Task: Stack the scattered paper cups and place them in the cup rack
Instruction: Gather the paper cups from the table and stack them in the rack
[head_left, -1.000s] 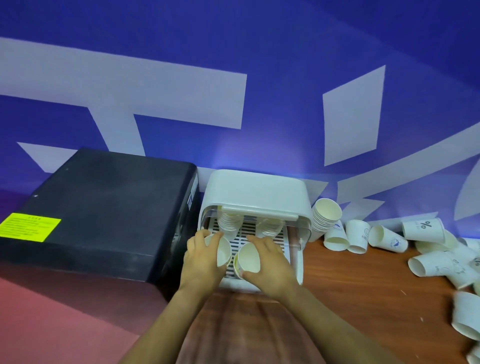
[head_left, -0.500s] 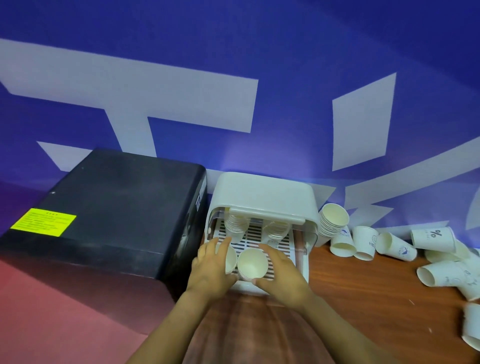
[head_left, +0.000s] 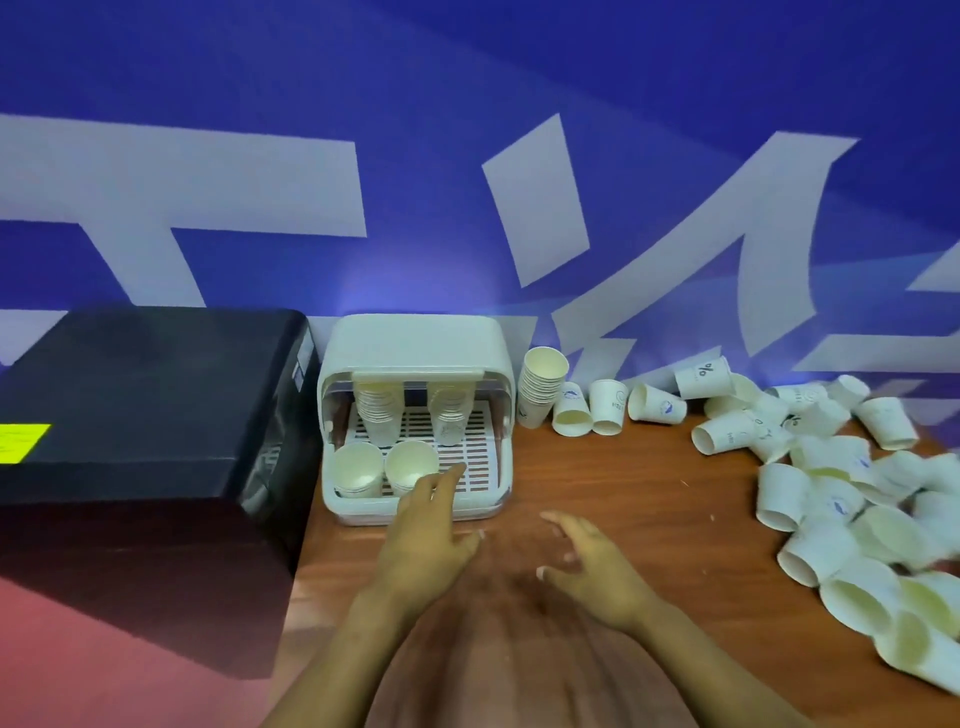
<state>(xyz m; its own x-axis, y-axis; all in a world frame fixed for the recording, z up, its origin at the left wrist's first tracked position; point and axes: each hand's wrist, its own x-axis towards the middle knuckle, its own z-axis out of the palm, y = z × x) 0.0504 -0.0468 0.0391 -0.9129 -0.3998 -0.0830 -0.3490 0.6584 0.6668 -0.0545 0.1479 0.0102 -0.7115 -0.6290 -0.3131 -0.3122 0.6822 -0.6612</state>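
Observation:
A white cup rack (head_left: 415, 338) with a slatted tray stands against the blue wall. Two cup stacks (head_left: 376, 410) stand at its back. Two more cups sit upright at the tray's front left, the left cup (head_left: 357, 467) beside the right cup (head_left: 410, 465). My left hand (head_left: 426, 535) hovers open just in front of the tray, fingers near the right cup. My right hand (head_left: 592, 561) is open over the wooden table, holding nothing. A stack of cups (head_left: 540, 387) leans right of the rack. Several scattered paper cups (head_left: 831, 493) lie on the table's right side.
A large black box (head_left: 145, 415) with a yellow label (head_left: 21, 441) stands directly left of the rack. The blue wall with white shapes runs behind everything. Bare wooden table (head_left: 623, 483) lies between the rack and the scattered cups.
Both hands have let go of the two front cups, which stay in the tray. The hands have drawn back toward me, the right one moving rightward over the table.

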